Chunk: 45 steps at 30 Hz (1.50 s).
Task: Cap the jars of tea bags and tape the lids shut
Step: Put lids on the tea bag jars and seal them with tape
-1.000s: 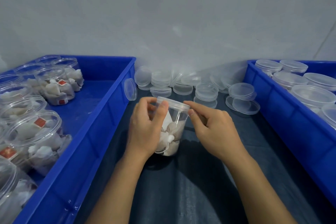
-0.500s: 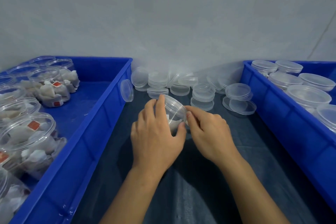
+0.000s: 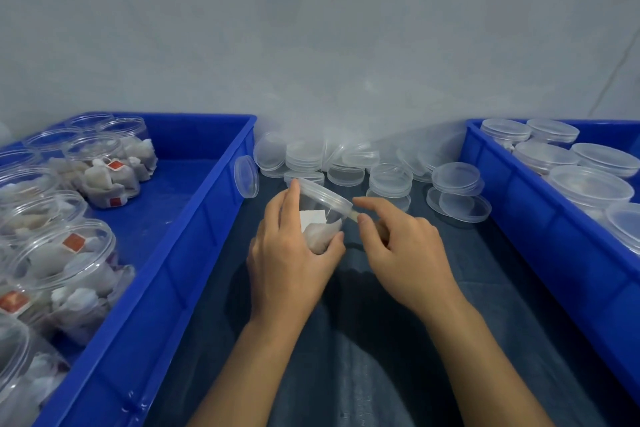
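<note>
Left hand point(image 3: 294, 253) wrapped round the capped jar point(image 3: 320, 215), now tipped rightward, mid-desk between both bins. Right hand point(image 3: 405, 253) pinching tape point(image 3: 355, 216) at the lid point(image 3: 325, 196) rim (index finger raised), drawn slightly right since half a second ago.

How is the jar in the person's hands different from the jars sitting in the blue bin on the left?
The held jar wears a clear lid, while the bin jars are open-topped. The held jar is tilted in the left hand, with the right hand at its lid edge; the bin jars rest untouched in the left bin. All are clear plastic and hold tea bags.
</note>
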Motion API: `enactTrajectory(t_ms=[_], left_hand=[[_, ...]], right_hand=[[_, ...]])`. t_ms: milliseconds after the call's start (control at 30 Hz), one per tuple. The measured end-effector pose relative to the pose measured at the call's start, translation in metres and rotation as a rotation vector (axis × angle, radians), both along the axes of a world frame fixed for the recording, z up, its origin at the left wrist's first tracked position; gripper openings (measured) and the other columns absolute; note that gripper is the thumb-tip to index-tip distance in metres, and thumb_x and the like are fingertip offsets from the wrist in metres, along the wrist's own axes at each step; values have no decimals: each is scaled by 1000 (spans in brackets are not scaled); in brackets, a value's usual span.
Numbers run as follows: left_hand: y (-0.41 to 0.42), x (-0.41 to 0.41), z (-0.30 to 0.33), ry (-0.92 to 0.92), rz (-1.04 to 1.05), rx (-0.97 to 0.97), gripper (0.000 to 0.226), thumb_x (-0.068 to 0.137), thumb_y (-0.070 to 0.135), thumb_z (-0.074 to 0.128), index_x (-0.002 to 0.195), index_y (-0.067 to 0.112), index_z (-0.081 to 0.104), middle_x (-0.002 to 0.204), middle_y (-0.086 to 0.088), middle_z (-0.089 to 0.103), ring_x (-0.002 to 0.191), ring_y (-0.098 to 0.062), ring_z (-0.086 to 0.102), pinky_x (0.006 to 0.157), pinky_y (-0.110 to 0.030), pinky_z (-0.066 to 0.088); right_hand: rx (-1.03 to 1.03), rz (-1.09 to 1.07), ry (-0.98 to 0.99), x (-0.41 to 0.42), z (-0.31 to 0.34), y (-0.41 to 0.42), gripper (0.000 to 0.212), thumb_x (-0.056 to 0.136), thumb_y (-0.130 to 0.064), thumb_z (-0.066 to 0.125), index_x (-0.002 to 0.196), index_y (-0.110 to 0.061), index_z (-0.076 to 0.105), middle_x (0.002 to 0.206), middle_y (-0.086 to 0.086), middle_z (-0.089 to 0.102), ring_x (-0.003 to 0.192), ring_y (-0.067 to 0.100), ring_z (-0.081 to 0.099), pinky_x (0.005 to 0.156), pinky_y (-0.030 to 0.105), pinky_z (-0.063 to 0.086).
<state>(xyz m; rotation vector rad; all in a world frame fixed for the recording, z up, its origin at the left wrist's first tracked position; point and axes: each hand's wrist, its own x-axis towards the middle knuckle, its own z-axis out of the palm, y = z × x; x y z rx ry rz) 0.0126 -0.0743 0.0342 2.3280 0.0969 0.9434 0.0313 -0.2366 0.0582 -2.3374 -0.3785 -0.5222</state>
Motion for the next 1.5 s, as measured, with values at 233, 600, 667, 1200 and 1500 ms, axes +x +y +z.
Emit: enactTrajectory(t_ms=[233,600,667,1200,1500], left_hand=[[-1,0,-3,-51,-106,-193,98,73,59,80,158,29,43,141,15,56,107,8,57,79,-21,54],[-3,-3,2,-34,-216,-409,97,70,52,82,158,31,46,125,34,53,113,4,62,79,-5,48],[-4,-5,4,-30,-223,-417,97,69,53,81,158,30,47,126,32,54,113,4,62,81,-9,49],[3,-1,3,68,-466,-605,78,75,34,85,147,32,55,139,18,62,118,6,64,89,-8,50],[4,-11,16,170,-267,-369,71,77,80,56,135,39,59,123,18,72,117,0,66,101,-40,55]], right_hand=[[-23,-26,-26,3,0,-8,32,102,-44,49,131,-40,63,52,-18,51,63,19,53,73,43,51],[-39,-58,-49,3,1,-12,38,98,-57,46,129,-42,62,56,-15,57,71,20,64,76,41,54],[-57,-81,-53,3,1,-12,45,95,-63,40,128,-43,61,63,-13,64,76,24,67,76,41,54],[-169,-74,12,-3,6,-16,53,94,-69,24,139,-55,48,78,-11,71,92,29,67,75,40,42],[-251,-85,-147,-13,3,-4,51,100,-63,27,133,-43,60,78,-4,73,83,29,69,67,37,41]])
